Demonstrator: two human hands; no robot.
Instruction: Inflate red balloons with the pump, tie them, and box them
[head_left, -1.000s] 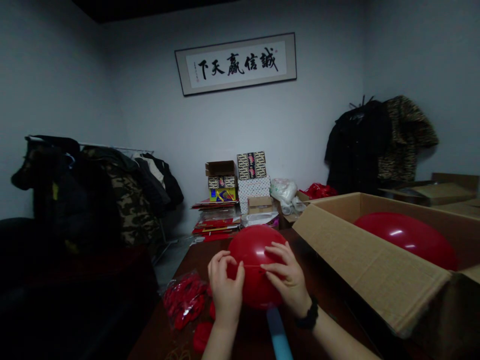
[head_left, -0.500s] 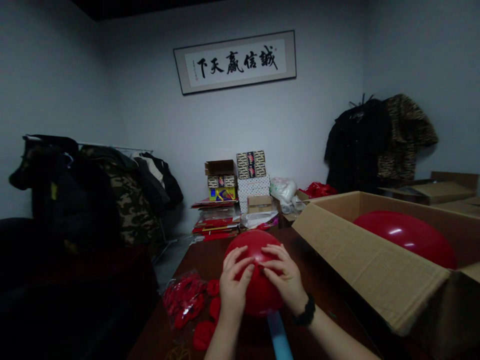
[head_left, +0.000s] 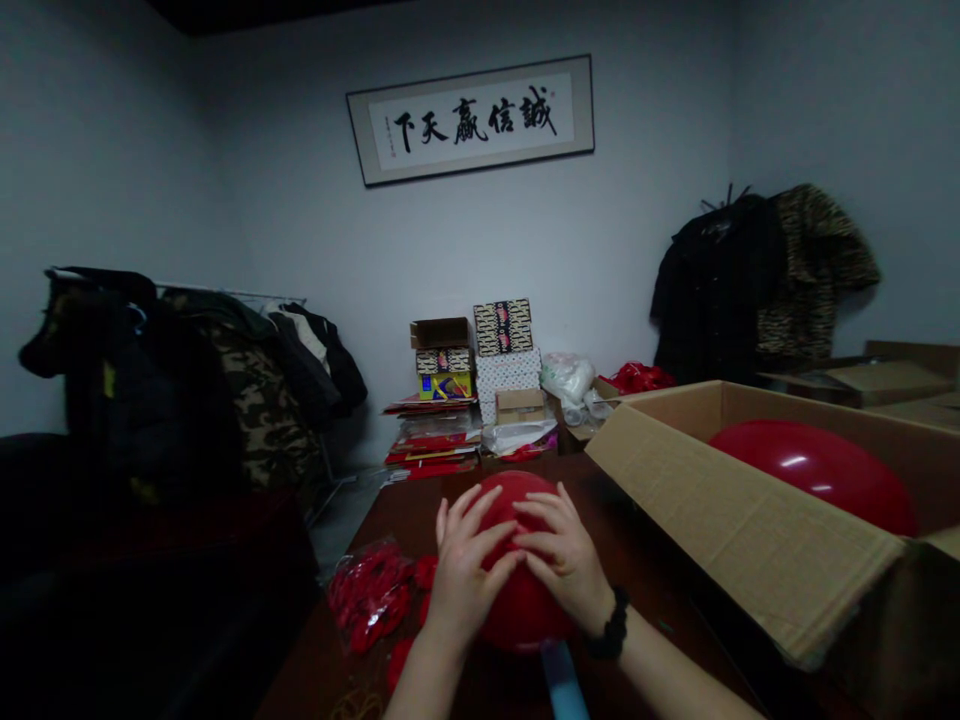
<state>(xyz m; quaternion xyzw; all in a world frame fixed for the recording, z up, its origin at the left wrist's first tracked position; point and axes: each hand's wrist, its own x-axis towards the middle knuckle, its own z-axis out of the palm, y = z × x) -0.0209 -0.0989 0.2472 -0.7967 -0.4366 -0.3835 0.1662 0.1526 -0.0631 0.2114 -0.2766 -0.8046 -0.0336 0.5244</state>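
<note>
An inflated red balloon (head_left: pixel 517 610) rests on the dark brown table in front of me, its near side facing up at me. My left hand (head_left: pixel 472 560) lies against its left side, thumb and forefinger closed at the balloon's knot area near the centre. From the right, my right hand (head_left: pixel 566 555), with a black band on the wrist, meets it there, its fingertips pinching at the same spot. The other fingers of both hands spread over the balloon. The neck itself is hidden by my fingertips. Below the balloon a blue tube-like object (head_left: pixel 564 685) sticks out towards me.
A clear bag of red items (head_left: pixel 371 595) lies left of the balloon, with loose red pieces (head_left: pixel 399 660) beside it. On the right stands an open cardboard box (head_left: pixel 750 520) holding a large red balloon (head_left: pixel 814 475). Stacked boxes (head_left: pixel 508 375) are behind the table.
My left hand has shifted right and turned further over the balloon. Both hands' fingertips have come closer together, and the balloon sits slightly lower and to the right.
</note>
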